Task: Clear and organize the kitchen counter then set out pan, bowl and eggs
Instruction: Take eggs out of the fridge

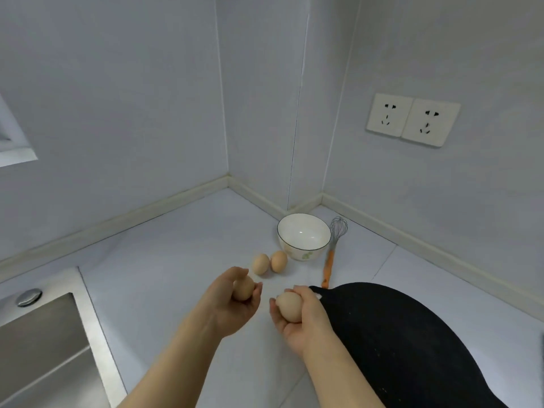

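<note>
Head view: left hand [235,303] grips one egg [244,288], right hand [303,319] grips another egg [290,306], above the counter [176,260].
Two more eggs [261,264] lie side by side just beside the bowl [303,237]. Bare counter runs left to the sink [88,319] rim. The frame's bottom-right edge cuts off the pan [397,348].

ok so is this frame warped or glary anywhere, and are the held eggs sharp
Head view: wide-angle warp bows the wall seams and skews the sockets; light soft, shadows faint; one small glare spot inside the bowl; both held eggs look slightly soft.
</note>
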Motion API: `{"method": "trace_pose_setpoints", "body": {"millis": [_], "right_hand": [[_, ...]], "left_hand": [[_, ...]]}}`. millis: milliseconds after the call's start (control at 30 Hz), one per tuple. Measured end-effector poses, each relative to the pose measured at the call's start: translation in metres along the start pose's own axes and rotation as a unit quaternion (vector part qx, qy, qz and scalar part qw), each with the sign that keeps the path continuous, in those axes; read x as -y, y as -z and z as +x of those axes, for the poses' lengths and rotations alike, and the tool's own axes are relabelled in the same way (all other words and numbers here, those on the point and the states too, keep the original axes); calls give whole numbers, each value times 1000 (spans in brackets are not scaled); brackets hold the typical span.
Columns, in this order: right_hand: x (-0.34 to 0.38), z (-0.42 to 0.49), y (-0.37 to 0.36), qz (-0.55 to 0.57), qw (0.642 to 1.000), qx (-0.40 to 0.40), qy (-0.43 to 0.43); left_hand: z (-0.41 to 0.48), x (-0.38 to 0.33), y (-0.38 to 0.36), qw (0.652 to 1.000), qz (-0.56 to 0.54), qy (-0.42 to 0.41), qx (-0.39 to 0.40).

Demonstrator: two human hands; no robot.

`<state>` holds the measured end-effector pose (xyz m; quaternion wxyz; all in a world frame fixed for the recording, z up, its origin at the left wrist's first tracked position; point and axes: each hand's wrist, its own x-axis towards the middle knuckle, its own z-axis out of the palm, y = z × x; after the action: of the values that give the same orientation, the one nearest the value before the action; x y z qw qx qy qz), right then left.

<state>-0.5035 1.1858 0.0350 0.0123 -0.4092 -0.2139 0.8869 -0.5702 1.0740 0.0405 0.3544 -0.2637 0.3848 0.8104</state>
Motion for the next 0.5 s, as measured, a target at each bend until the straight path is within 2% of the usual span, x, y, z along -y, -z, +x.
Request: {"method": "trace_pose_setpoints", "body": {"millis": [167,333,367,467,500], "right_hand": [[5,31,-15,-50,999,8,18],[15,58,-22,-105,993,17,49],[17,62,-22,-111,992,17,52],[18,72,-16,-104,993,17,57],[18,75,-13,-99,993,12,56]], "left_hand": [[33,-23,4,983,168,-79,-8],[67,-36,8,906,394,-148,-43],[75,-37,8,877,447,-167,-62],[95,-39,7,734,628,-239,-100],[100,-38,7,697,664,-250,-98]]}}
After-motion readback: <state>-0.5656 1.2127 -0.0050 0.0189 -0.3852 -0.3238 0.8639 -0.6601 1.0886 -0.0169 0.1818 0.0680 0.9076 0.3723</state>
